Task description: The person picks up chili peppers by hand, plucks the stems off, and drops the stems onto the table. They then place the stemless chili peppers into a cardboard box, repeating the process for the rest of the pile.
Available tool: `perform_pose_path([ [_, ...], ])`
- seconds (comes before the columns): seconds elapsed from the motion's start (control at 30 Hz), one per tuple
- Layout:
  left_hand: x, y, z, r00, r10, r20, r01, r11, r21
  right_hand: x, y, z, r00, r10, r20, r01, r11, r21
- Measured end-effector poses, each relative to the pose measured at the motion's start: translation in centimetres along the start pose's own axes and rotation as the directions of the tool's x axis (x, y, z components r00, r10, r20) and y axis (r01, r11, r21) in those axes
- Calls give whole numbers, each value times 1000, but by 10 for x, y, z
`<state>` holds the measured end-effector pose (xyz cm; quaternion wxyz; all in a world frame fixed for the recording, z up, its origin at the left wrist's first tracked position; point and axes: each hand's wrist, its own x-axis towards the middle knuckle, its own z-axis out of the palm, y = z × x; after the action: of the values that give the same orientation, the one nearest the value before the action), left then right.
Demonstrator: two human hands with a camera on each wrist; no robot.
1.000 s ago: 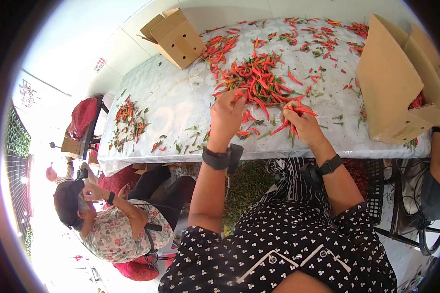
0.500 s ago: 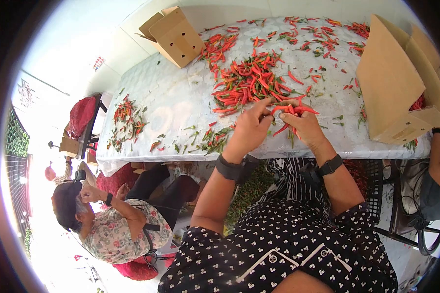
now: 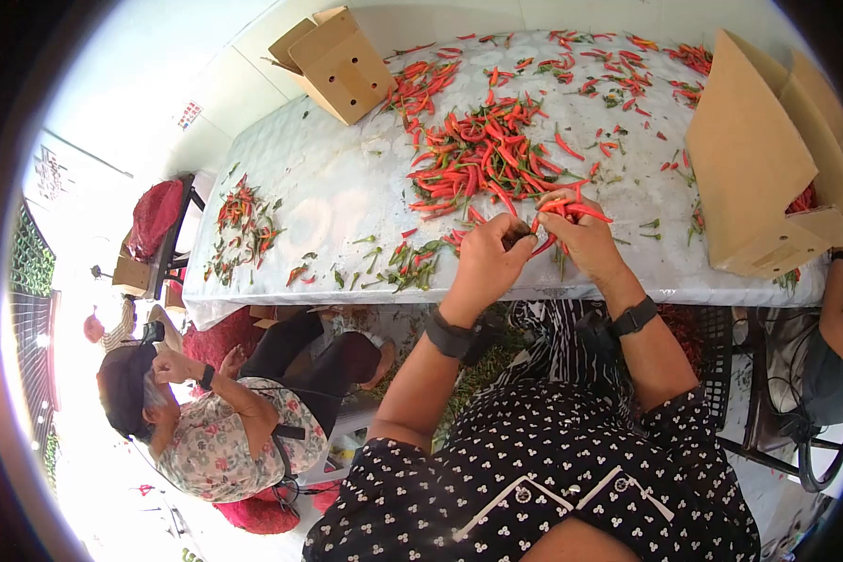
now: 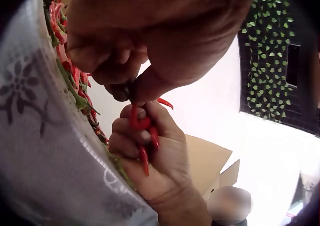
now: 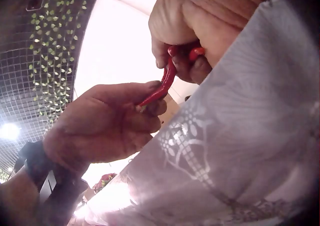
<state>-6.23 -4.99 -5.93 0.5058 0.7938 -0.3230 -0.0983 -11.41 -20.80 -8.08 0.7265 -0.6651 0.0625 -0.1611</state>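
Observation:
My left hand (image 3: 489, 267) pinches one end of a curved red chili pepper (image 5: 167, 84) between thumb and fingers, close beside my right hand. Several red chilies (image 4: 144, 161) stick out of the curled fingers of my right hand (image 3: 587, 248), which grips them above the table's front edge. In the right wrist view the pinched chili spans the gap between both hands. Just beyond them lies a large heap of red chilies (image 3: 482, 155), some with green stems.
Green stems and scraps (image 3: 412, 269) lie left of my hands on the covered table (image 3: 318, 201). A smaller chili pile (image 3: 244, 225) is farther left. One cardboard box (image 3: 342, 70) stands at the back, a larger box (image 3: 749, 169) at right. A person (image 3: 239, 412) sits at left.
My left hand has come from the near left side of the heap rightward to my right hand, then dropped slightly nearer me. The right hand stays in place, holding its chilies.

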Motion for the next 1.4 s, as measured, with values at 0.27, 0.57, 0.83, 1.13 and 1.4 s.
perform_pose_path([
  [0.27, 1, 2, 1, 999, -1, -55, -5, 995, -100, 1, 3, 0, 997, -72, 16, 71, 996, 60],
  [0.57, -6, 0, 4, 999, 27, -34, -32, 986, -164, -2, -2, -1, 999, 52, 12, -53, 987, 151],
  [0.83, -28, 15, -14, 964, 89, 249, -67, 993, -98, -2, -6, -6, 988, 151, -21, -132, 913, 386],
  [1.13, -26, -12, -38, 941, 193, -280, -54, 897, 438, 3, 6, -7, 990, 139, 7, -131, 913, 386],
  [1.4, -15, -20, -43, 966, 162, -199, -23, 827, 562, 0, -3, -2, 993, 116, 5, -113, 958, 265],
])
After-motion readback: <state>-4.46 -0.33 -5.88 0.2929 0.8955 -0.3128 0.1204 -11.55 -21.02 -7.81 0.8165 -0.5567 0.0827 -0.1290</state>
